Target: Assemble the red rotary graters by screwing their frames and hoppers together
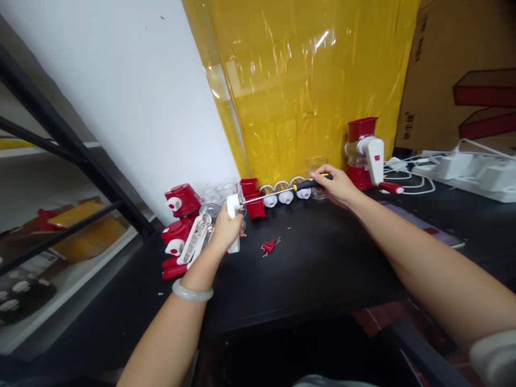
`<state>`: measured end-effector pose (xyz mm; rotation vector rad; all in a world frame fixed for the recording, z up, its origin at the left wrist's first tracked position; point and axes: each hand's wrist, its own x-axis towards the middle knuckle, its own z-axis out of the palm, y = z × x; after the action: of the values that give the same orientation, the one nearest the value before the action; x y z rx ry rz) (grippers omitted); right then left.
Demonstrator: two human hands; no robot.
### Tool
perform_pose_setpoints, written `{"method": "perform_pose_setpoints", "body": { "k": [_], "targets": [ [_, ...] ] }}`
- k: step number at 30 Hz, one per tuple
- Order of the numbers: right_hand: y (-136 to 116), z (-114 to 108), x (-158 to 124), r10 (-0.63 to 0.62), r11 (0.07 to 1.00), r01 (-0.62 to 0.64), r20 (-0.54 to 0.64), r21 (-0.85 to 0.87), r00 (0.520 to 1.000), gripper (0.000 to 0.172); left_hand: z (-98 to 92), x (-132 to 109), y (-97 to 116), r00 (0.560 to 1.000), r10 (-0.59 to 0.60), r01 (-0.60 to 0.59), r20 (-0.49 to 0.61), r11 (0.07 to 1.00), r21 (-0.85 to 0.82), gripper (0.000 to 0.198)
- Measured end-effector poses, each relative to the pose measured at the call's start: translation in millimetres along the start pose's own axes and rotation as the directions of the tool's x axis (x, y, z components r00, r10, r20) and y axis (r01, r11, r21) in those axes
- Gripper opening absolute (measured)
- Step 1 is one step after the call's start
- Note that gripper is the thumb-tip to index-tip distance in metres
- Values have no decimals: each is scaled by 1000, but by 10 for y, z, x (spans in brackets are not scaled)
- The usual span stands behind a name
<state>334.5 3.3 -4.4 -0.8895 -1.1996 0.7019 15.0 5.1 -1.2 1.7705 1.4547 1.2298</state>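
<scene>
Screwdriver [305, 184], one, black and yellow: centre of frame, handle closed in the right grip [332, 185], tip at the white part [233, 204]. White part, one: left of centre, held in the left grip [226, 228]. Red piece [269, 246], loose screws [278, 241] about it: below centre, on black surface [322, 269]. Grinder [362, 148], red and white: upright, right of centre.

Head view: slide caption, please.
Right hand points a screwdriver at a white part in the left hand, over a black table.
</scene>
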Motion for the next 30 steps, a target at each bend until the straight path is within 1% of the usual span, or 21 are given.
{"method": "perform_pose_setpoints", "body": {
  "k": [5, 8, 13, 16, 20, 23, 25, 27, 28, 30],
  "targets": [
    [-51, 24, -18, 18, 997, -19, 9, 72, 1000, 56, -6, -4, 27, 1000, -3, 3, 14, 999, -43, 38],
    [-70, 17, -16, 36, 992, -41, 37, 122, 999, 56, -7, -3, 36, 1000, -13, 14, 25, 999, -48, 35],
    [-116, -31, -6, 58, 994, -66, 87, 90, 995, 53, -9, -23, 74, 998, -42, 46, 52, 996, -72, 31],
    [-129, -52, -8, 53, 992, -64, 99, 106, 994, 54, -11, -58, 139, 994, -70, 76, 79, 994, -79, 27],
    [-122, -68, -17, 44, 996, -53, 109, 75, 993, 51, -17, -135, 251, 982, -150, 163, 117, 981, -108, 22],
    [-108, -71, -14, 30, 998, -35, 112, 49, 993, 49, -19, -178, 301, 957, -237, 260, 169, 957, -132, 21],
    [-92, -68, -2, 8, 999, -12, 89, 38, 996, 48, -10, -185, 302, 940, -277, 307, 198, 941, -143, 21],
    [-71, -65, 15, 3, 1000, -3, 58, 5, 998, 47, 6, -174, 280, 941, -274, 305, 200, 941, -145, 19],
    [-60, -64, 22, 24, 1000, -23, 56, -15, 998, 47, 15, -164, 262, 949, -257, 283, 181, 949, -137, 18],
    [-44, -64, 28, 111, 992, -107, 63, -70, 992, 51, 23, -142, 224, 976, -192, 202, 108, 974, -100, 20]
  ]
}}
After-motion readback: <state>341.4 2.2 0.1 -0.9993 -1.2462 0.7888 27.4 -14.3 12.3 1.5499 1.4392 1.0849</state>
